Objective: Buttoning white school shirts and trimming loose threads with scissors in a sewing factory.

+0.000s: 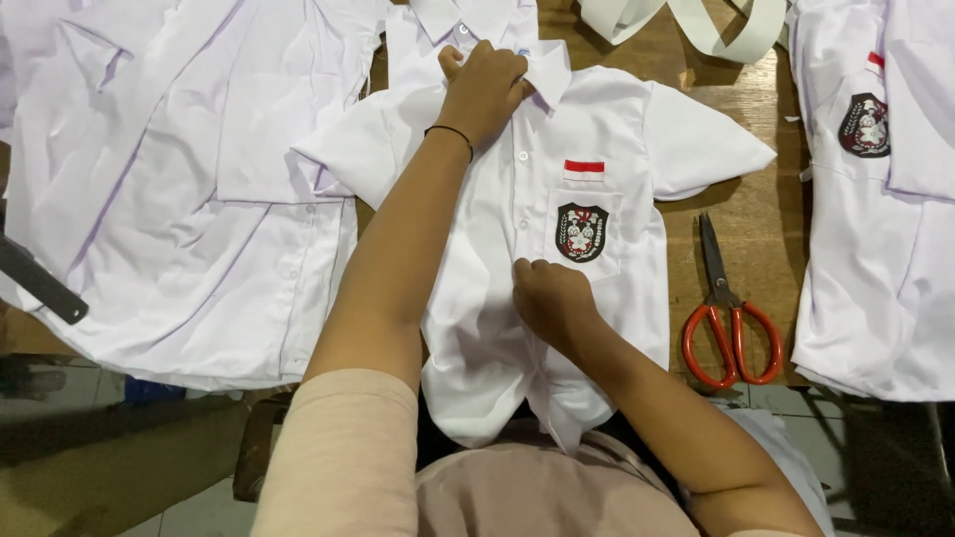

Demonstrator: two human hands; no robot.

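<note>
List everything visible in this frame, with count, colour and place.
small shirt: one, white, with a crest badge and red-and-white patch, laid flat at centre.
other shirts: several, white, piled left, right and behind the collar.
scissors: one pair, red handles, closed, on the table right of the small shirt.
strips: white, top edge.
table: wooden, brown.
left hand: on the collar, black band at the wrist.
right hand: pressing the button placket below the badge.
</note>
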